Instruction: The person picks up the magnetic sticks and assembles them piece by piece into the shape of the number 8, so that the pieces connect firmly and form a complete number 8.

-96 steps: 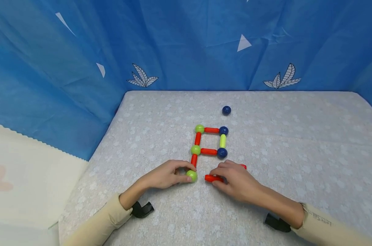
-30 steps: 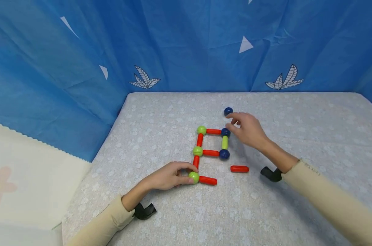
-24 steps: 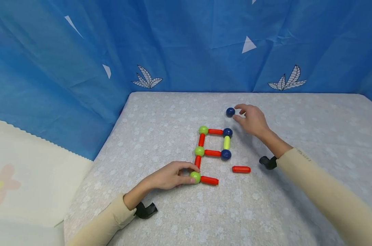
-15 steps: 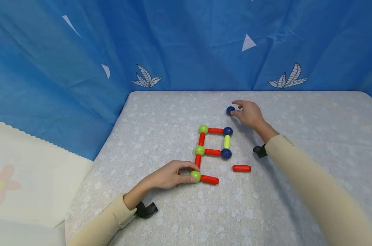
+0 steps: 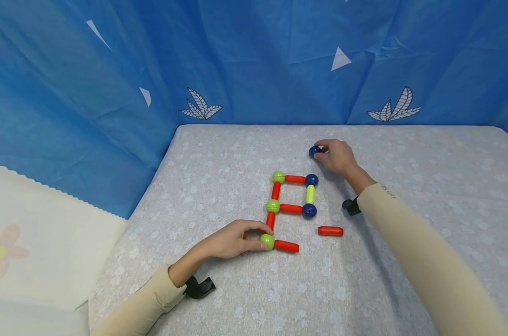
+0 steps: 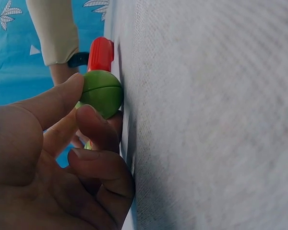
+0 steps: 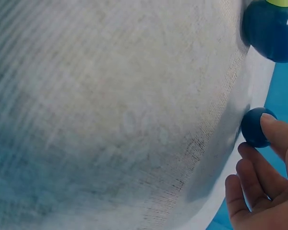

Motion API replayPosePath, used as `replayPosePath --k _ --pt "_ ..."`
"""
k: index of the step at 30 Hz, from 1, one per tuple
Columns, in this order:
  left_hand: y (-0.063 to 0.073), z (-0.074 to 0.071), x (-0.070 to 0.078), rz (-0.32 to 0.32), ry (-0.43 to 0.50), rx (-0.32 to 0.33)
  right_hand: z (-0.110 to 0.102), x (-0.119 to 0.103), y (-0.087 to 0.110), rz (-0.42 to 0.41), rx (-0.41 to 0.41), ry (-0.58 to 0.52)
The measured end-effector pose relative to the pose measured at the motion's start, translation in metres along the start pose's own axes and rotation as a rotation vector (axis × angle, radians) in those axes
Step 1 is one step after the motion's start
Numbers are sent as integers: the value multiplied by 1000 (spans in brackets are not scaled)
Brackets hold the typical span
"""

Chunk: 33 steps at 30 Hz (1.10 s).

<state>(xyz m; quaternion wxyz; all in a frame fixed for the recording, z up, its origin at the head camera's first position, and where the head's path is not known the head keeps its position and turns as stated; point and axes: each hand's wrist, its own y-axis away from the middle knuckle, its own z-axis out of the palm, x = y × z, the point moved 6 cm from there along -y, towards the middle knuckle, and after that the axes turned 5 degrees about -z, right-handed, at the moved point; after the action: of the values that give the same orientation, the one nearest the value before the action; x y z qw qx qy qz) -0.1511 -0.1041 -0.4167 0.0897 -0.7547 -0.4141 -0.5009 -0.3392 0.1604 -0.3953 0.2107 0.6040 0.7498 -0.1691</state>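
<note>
My left hand (image 5: 233, 239) pinches a green ball (image 5: 267, 241) at the near corner of a ball-and-rod figure lying on the table. A red rod (image 5: 286, 246) sticks out to the right of that ball. Another red rod (image 5: 270, 220) links it to a square of green and dark blue balls, joined by red rods and one yellow-green rod (image 5: 310, 194). At the back, my right hand (image 5: 338, 156) pinches a loose dark blue ball (image 5: 314, 151) between thumb and fingers. In the right wrist view, the thumb lies on this blue ball (image 7: 256, 127), with a fingertip at its underside.
A loose red rod (image 5: 330, 231) lies right of the figure, below its near dark blue ball (image 5: 309, 211). Blue curtain (image 5: 270, 60) hangs behind the table's back edge and along the left side. A patterned pale cloth (image 5: 220, 172) covers the table.
My right hand set a red rod against the near green ball, then moved back to the loose blue ball and closed its fingers on it. My left hand kept its hold.
</note>
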Motion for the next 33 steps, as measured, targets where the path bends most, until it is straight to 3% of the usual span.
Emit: replayPosePath --k 8,14,24,33 --pt "-1 0 1 3 3 -9 -6 -2 8 -9 46 -52" --pt "1 0 1 0 9 -4 -19 -23 27 -85 94 -141" --pt "2 0 -1 -15 30 10 -17 -57 99 -245 53 -170" --pt "1 1 2 -3 33 2 -2 -66 173 -309 -17 -158"
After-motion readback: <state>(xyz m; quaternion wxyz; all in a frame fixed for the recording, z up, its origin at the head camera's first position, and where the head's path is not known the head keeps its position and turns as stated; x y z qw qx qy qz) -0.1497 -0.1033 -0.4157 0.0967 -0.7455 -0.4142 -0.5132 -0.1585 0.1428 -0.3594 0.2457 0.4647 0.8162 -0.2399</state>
